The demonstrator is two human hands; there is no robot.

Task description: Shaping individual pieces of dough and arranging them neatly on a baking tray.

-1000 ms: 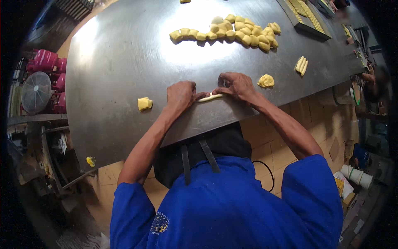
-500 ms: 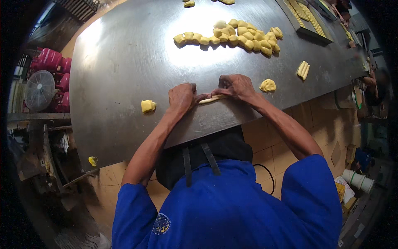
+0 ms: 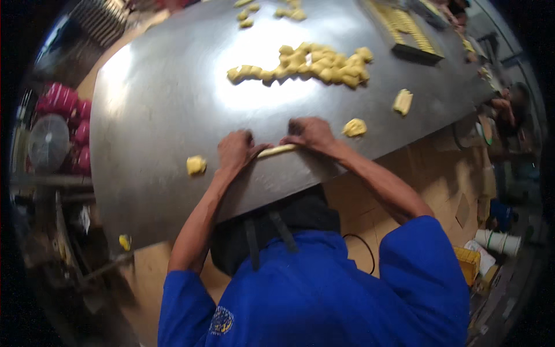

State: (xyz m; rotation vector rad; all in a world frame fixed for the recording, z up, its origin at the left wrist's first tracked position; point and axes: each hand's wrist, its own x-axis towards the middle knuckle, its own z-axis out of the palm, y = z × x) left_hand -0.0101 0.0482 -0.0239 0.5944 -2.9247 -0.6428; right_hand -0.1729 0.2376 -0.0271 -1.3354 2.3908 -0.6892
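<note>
A thin, pale yellow dough roll (image 3: 278, 150) lies on the steel table (image 3: 156, 110) near its front edge. At its left end is my left hand (image 3: 236, 154), fingers curled and thumb against the roll. My right hand (image 3: 314, 137) grips the other end the same way, its thumb pointing inward. The middle of the roll shows between and below the thumbs. Left of my hands sits a small dough lump (image 3: 196, 165); a rougher dough lump (image 3: 355, 128) lies to the right. Motion blurs the fingertips.
Beyond my hands spreads a cluster of dough pieces (image 3: 324, 65). Short dough sticks (image 3: 403, 102) lie at the right. A tray of dough sticks (image 3: 416, 53) stands at the far right. Pink gas cylinders (image 3: 59, 99) and a round fan (image 3: 48, 143) are left of the table.
The whole view has shifted, so the table appears lower and more to the left. My thumbs have drawn slightly apart, and more of the dough roll shows between them.
</note>
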